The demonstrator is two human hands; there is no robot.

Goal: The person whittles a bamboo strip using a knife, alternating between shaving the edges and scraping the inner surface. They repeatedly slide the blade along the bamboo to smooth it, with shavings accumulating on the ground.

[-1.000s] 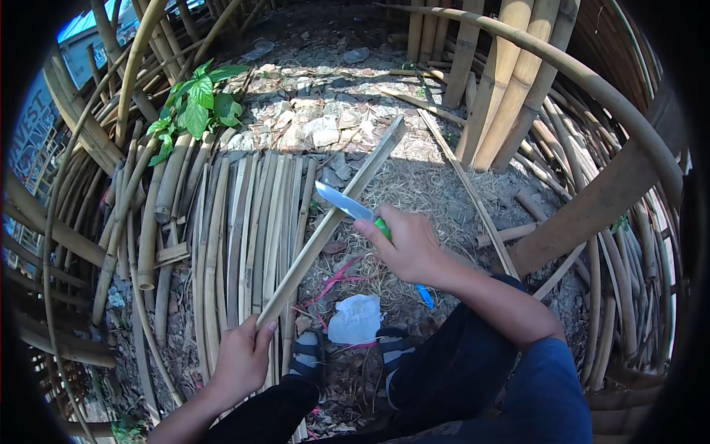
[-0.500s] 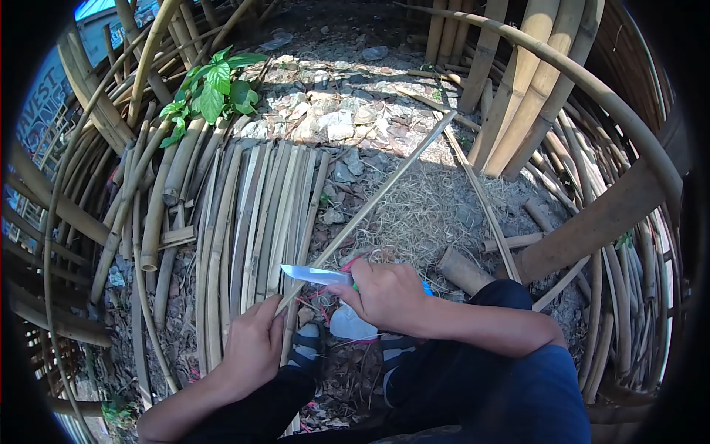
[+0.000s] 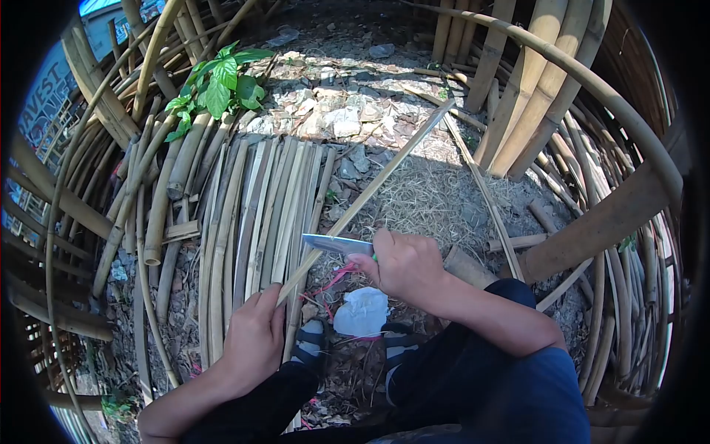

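left hand point(image 3: 254, 342) fist-gripped on thin pale bamboo strip point(image 3: 370, 198) slanting toward 1 o'clock. right hand point(image 3: 403, 264) clenched on shiny steel knife point(image 3: 336, 244), blade flat against strip; green handle mostly hidden in fingers.

An outdoor bamboo-working yard, open to full sun. Split bamboo slats point(image 3: 251, 214) lie side by side on bare ground, flanked by curved whole culms point(image 3: 111, 185) stacked at the left. Thick bamboo poles point(image 3: 532, 81) lean upright at the right, with a long bent cane point(image 3: 592, 81) arching across them. The floor is earth strewn with broken stones point(image 3: 333, 111), dry straw-like shavings point(image 3: 429, 200) and scraps. A leafy green plant point(image 3: 222, 81) grows among the stacked bamboo.
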